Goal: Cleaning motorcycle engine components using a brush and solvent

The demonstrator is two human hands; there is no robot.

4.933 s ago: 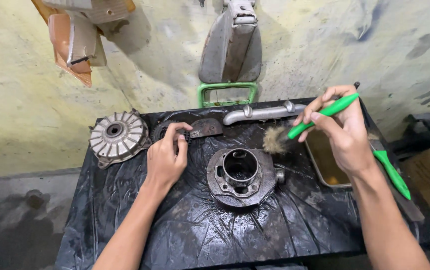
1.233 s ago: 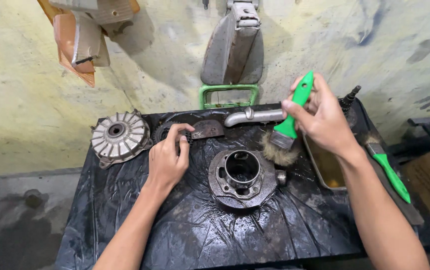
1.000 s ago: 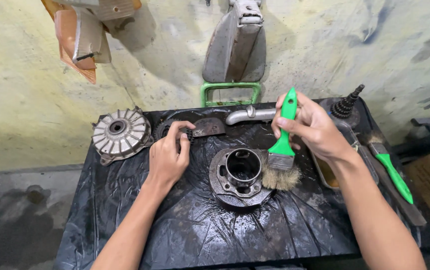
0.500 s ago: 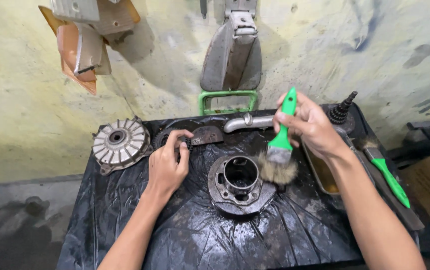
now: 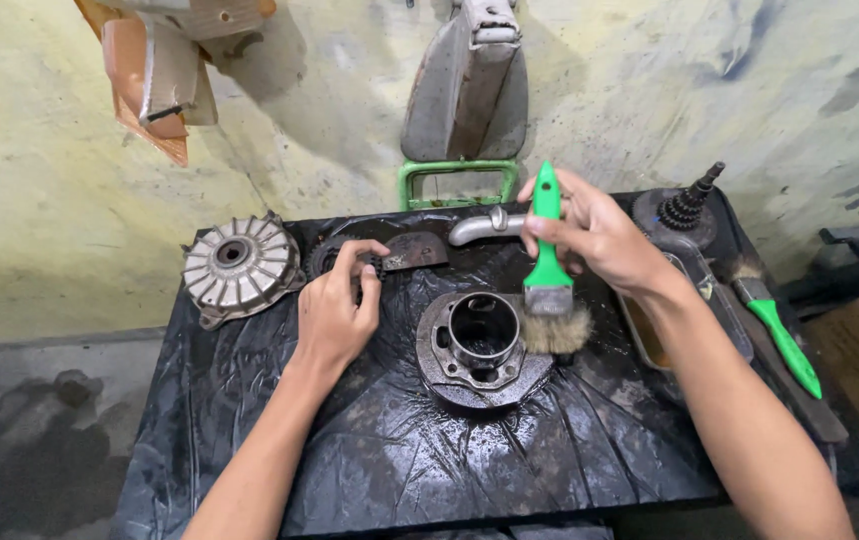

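A round, oily metal cylinder part (image 5: 479, 345) lies on a table covered in black plastic sheet (image 5: 369, 450). My right hand (image 5: 594, 235) grips a green-handled paintbrush (image 5: 547, 270), bristles down and touching the part's right rim. My left hand (image 5: 337, 310) rests on the sheet to the left of the part, its fingers curled on a dark toothed gear (image 5: 334, 255) at the back.
A finned grey hub cover (image 5: 239, 268) lies at the table's back left. A bent metal pipe (image 5: 484, 225) and a green frame (image 5: 454, 185) sit behind. At right are a tray of brownish liquid (image 5: 649, 340), a second green brush (image 5: 779, 330) and a gear shaft (image 5: 684, 210).
My right hand brought the brush from the back right down onto the cylinder part, and over the last second it has shifted slightly along the right rim. My left hand stays on the gear.
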